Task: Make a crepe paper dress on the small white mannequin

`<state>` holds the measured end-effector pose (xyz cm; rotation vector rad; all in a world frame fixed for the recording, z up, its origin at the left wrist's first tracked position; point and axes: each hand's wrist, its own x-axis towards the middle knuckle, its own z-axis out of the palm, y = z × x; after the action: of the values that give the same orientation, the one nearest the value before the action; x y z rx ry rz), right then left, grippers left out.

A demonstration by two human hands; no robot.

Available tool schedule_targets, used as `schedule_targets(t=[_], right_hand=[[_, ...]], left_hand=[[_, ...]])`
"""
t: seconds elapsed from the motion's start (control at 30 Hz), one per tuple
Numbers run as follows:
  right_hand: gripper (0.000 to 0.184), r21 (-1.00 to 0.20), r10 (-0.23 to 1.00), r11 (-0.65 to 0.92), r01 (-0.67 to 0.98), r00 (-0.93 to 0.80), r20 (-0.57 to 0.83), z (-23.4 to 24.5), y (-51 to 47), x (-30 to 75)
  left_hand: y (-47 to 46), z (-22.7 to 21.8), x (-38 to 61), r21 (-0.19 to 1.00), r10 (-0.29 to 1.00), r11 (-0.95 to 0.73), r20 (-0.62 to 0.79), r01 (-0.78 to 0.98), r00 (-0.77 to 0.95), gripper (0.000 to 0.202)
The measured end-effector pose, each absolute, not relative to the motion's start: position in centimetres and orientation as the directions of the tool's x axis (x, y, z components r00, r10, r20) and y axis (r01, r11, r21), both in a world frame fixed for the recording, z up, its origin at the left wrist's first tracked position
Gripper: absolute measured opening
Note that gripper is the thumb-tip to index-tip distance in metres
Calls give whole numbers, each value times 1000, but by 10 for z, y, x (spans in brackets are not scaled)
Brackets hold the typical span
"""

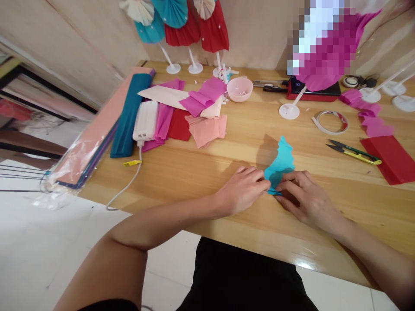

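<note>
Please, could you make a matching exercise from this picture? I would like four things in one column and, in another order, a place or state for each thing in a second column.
Things:
1. turquoise crepe paper
2. yellow-handled thread snips
3. pink bowl
4. white power bank

Places or states:
A. attached to a white cable
B. held by the left hand and right hand
C. beside a red paper sheet
D. near the far edge of the table

Pairs: 1-B, 2-C, 3-D, 4-A

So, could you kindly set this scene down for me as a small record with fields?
left hand: pinching the lower end of a pleated turquoise crepe paper strip
right hand: gripping the same end of the strip, beside the left hand
surface: light wooden table
nearby: yellow-handled metal thread snips, flat red paper sheet, round pink plastic bowl
</note>
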<state>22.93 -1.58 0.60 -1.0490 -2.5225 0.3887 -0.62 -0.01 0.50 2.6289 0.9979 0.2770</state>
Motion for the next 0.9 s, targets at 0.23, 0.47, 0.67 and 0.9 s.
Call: schedule_targets(t=[0.23, 0.47, 0.67, 0.9], right_hand=[[7, -372, 729, 678, 633, -641, 238, 2, -19, 230], [5, -432, 777, 617, 658, -598, 199, 2, -18, 231], [7, -464, 803, 573, 675, -576, 153, 3, -18, 231], [11, -435, 827, 539, 722, -553, 107, 7, -18, 226]], left_hand=[[1, 9, -7, 390, 678, -691, 59, 608, 733, 28], [0, 13, -7, 460, 722, -622, 25, 634, 691, 26], [-1, 16, -7, 487, 756, -573, 4, 659, 654, 24], [0, 16, -7, 471, 771, -561, -1, 681, 637, 22]])
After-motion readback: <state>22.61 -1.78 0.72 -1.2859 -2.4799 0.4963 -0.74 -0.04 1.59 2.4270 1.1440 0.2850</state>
